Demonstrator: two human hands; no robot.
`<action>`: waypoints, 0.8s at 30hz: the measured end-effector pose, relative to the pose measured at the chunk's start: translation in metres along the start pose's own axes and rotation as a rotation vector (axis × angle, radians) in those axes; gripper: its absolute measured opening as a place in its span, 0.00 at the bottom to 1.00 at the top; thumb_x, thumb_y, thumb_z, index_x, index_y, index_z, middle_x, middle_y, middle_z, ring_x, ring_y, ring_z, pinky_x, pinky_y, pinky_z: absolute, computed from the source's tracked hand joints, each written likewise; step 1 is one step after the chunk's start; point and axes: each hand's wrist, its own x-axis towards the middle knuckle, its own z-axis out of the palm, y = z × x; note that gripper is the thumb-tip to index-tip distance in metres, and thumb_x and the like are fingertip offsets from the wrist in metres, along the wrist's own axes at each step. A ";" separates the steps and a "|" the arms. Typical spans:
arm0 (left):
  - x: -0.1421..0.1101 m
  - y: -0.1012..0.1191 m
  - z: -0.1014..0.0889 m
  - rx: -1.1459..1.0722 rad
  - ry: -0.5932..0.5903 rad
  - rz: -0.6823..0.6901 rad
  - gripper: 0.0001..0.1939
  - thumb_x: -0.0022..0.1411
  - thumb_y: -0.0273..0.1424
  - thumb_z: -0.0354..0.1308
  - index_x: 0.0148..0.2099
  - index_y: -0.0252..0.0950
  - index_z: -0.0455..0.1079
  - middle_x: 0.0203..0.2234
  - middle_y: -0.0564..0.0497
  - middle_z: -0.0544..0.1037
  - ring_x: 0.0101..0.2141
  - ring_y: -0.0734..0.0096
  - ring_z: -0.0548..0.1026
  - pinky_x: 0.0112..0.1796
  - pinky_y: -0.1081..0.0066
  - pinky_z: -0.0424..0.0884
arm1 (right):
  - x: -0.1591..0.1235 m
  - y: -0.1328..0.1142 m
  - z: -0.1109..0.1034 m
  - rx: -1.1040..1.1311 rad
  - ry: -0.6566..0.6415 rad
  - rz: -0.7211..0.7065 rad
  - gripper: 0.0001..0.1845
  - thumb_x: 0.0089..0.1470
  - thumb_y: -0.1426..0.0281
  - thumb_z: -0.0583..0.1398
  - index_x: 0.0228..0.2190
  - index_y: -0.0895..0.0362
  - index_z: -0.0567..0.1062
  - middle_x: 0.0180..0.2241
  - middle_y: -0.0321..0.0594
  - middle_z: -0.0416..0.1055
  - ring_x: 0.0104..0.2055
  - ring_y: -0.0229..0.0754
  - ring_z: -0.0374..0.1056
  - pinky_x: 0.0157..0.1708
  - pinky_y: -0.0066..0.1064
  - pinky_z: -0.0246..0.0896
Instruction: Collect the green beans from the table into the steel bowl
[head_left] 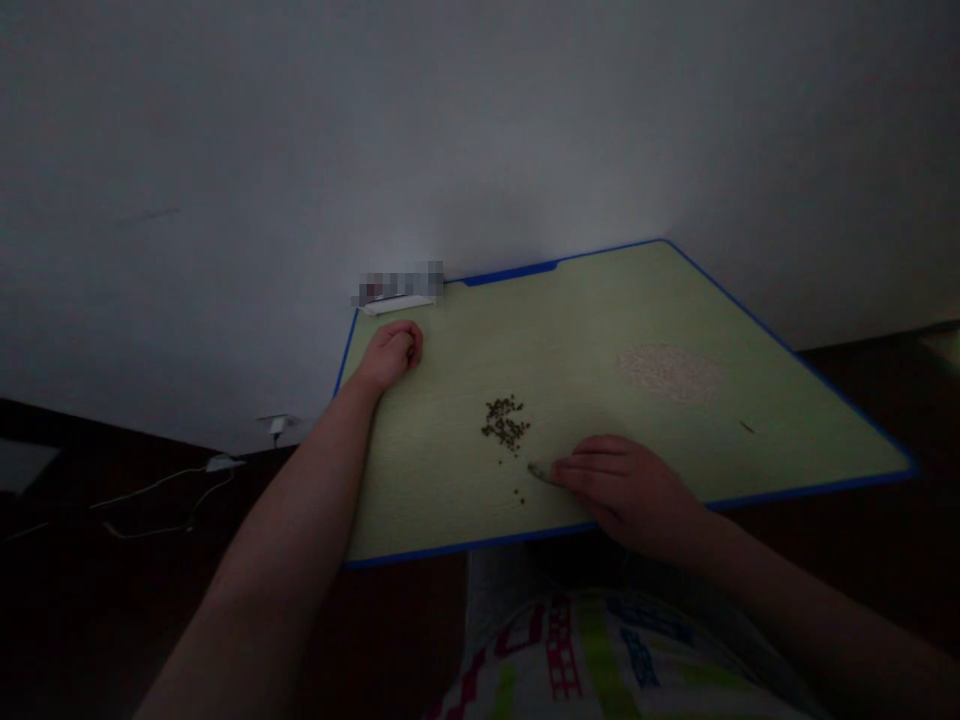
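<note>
A small pale green table (600,320) with a blue rim stands in front of me. A heap of small dark seeds (505,422) lies near its middle, with a few strays toward the front edge. My right hand (626,490) rests by the front edge just right of the seeds, fingers together and pointing left, the fingertips pinched on something small I cannot make out. My left hand (391,354) lies at the far left corner, curled into a fist. A pale patch of light grains (670,372) spreads on the right part of the table.
A white flat object (397,301) lies at the table's far left corner against the white wall. A white plug and cable (217,465) trail on the dark floor at the left. A patterned cloth (585,650) covers my lap below the table. The scene is dim.
</note>
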 end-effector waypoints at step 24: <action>-0.001 0.004 0.002 -0.051 0.000 -0.044 0.07 0.44 0.25 0.44 0.20 0.36 0.61 0.09 0.55 0.62 0.15 0.77 0.57 0.18 0.73 0.51 | 0.002 -0.024 0.007 -0.239 -0.054 0.078 0.17 0.50 0.80 0.55 0.41 0.63 0.77 0.38 0.46 0.78 0.36 0.45 0.70 0.38 0.36 0.67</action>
